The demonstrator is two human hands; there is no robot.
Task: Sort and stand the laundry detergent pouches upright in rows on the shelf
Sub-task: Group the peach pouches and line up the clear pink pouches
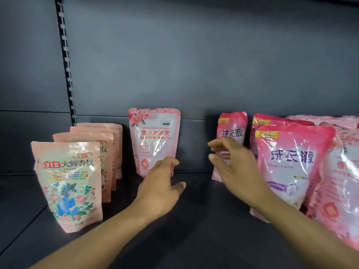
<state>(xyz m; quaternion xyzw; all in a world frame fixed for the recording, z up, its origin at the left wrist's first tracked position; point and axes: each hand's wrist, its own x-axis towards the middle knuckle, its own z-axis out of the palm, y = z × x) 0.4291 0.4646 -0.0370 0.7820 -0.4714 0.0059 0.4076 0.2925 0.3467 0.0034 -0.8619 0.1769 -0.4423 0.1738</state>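
Head view is showing the left hand (162, 183) touching the lone pink pouch (154, 141) standing at the shelf (204, 239) back, fingers loose; right hand (231, 164) is hovering open. A nudge is risking toppling it.

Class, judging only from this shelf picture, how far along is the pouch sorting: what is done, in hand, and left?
Done: four peach pouches stand upright in a row on the left. In hand: the left hand touches the lone pale pink pouch standing at the back; the right hand hovers open before a deep pink pouch. Left: the mixed pink pouches crowded on the right look unsorted.
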